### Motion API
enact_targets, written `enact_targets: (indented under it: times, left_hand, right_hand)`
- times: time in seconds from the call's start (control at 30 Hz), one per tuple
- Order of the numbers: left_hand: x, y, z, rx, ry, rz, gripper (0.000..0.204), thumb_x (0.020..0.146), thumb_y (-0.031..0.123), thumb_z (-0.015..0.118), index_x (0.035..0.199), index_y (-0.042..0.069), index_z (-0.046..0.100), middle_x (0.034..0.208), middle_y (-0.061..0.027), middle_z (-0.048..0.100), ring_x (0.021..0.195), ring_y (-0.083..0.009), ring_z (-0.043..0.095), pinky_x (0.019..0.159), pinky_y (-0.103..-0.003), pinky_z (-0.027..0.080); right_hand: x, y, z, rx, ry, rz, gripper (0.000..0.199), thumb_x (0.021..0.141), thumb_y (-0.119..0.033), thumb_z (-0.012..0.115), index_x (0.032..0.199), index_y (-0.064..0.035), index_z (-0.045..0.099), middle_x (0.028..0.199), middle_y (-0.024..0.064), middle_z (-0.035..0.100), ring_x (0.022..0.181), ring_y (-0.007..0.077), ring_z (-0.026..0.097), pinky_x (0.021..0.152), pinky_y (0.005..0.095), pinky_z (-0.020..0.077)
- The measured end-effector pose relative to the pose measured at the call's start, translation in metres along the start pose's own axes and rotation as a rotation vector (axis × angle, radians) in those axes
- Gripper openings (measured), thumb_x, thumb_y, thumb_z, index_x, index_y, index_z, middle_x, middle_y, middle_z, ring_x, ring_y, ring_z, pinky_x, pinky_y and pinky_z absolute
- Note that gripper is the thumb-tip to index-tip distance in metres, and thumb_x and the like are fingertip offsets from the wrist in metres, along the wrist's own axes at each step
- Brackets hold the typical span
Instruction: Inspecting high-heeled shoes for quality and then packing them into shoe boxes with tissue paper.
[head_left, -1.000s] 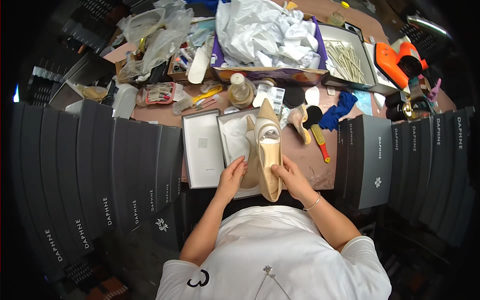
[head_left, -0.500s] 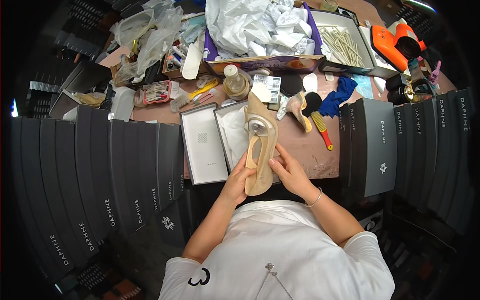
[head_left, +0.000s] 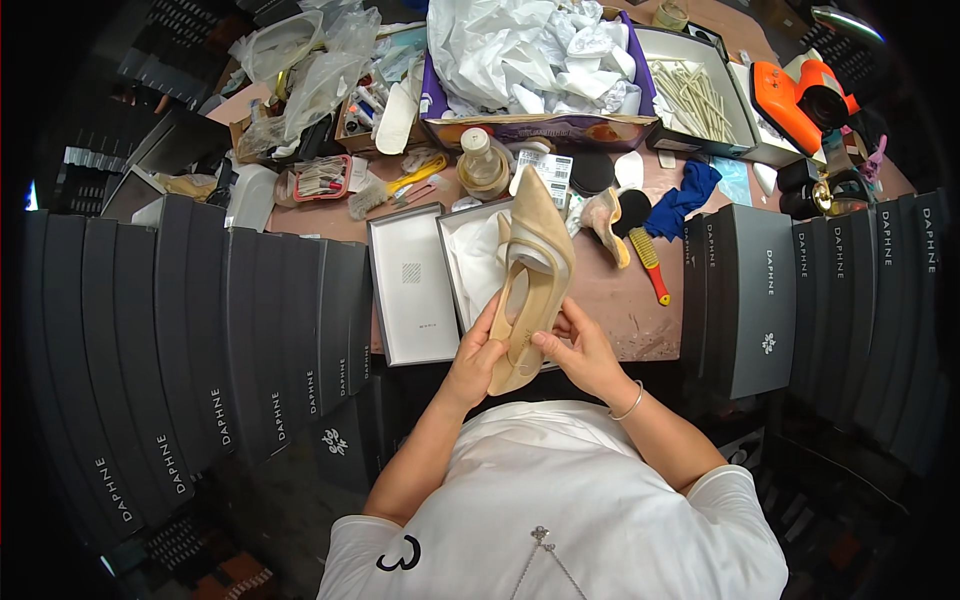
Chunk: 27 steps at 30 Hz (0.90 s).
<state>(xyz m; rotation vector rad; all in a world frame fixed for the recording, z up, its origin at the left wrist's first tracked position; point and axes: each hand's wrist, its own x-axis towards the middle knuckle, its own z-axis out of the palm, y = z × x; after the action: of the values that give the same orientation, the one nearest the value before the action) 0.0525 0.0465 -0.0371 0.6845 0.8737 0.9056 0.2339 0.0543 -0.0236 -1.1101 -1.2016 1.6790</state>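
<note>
A beige pointed-toe shoe with a sheer band across its upper is held in front of me, toe pointing away. My left hand is closed on its heel end from the left, thumb against the side. From the right, my right hand grips the same heel end, its thumb on the insole. Behind the shoe stands an open shoe box with white tissue paper inside, partly hidden by the shoe. The pale box lid lies left of it.
Rows of dark shoe boxes stand at the left and right. On the table are a red-yellow brush, blue cloth, glass jar and a purple carton of crumpled white paper. An orange tool sits far right.
The shoe has turned in my hands and its toe has swung slightly right, showing more of the upper. The shiny clear patch seen at the opening before no longer shows. Both hands keep hold.
</note>
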Motion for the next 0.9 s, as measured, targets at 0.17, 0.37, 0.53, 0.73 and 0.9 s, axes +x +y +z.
enact_targets:
  times: [0.17, 0.37, 0.53, 0.73, 0.9]
  left_hand:
    - [-0.007, 0.011, 0.01, 0.504, 0.257, 0.318, 0.061, 0.085, 0.006, 0.054, 0.143, 0.003, 0.035, 0.142, -0.0172, 0.04, 0.133, -0.0299, 0.037, 0.109, -0.04, 0.031]
    - [-0.031, 0.028, 0.014, 1.123, 0.073, 0.385, 0.031, 0.075, 0.012, 0.073, 0.103, 0.002, 0.067, 0.139, -0.021, 0.039, 0.137, -0.0406, 0.026, 0.11, -0.048, 0.027]
    - [-0.038, 0.008, 0.013, 0.535, 0.066, 0.069, 0.02, 0.082, 0.006, 0.07, 0.1, -0.002, 0.065, 0.135, -0.0178, 0.042, 0.128, -0.0289, 0.042, 0.103, -0.036, 0.037]
    - [-0.041, 0.001, 0.011, 0.498, 0.103, 0.062, 0.019, 0.083, 0.004, 0.068, 0.1, -0.003, 0.061, 0.129, -0.0135, 0.044, 0.117, -0.022, 0.048, 0.098, -0.031, 0.039]
    - [-0.039, 0.0, 0.008, 0.556, 0.101, 0.073, 0.02, 0.082, 0.004, 0.069, 0.098, 0.001, 0.056, 0.129, -0.0119, 0.04, 0.115, -0.0192, 0.047, 0.097, -0.03, 0.039]
  right_hand:
    - [0.001, 0.01, 0.002, 0.285, 0.045, 0.041, 0.051, 0.089, -0.013, 0.065, 0.131, 0.0018, 0.04, 0.115, 0.0108, 0.06, 0.105, 0.0152, 0.057, 0.091, 0.0295, 0.0456]
    - [0.005, 0.005, 0.0, 0.247, 0.155, -0.002, 0.042, 0.088, -0.01, 0.066, 0.123, 0.002, 0.046, 0.111, 0.0098, 0.06, 0.103, 0.0136, 0.057, 0.089, 0.0279, 0.0465]
    - [0.012, 0.002, -0.005, 0.131, 0.054, 0.064, 0.038, 0.087, -0.01, 0.068, 0.117, 0.0036, 0.05, 0.095, 0.0075, 0.064, 0.083, 0.0087, 0.061, 0.072, 0.0226, 0.05]
    - [0.018, -0.003, -0.003, 0.126, 0.04, 0.085, 0.035, 0.086, -0.01, 0.068, 0.113, 0.0048, 0.051, 0.086, 0.0054, 0.064, 0.074, 0.007, 0.061, 0.066, 0.0212, 0.0505]
    - [0.019, -0.006, -0.005, 0.131, 0.009, 0.115, 0.036, 0.085, -0.01, 0.069, 0.113, 0.0044, 0.051, 0.086, 0.0057, 0.064, 0.074, 0.0078, 0.062, 0.067, 0.0219, 0.0511]
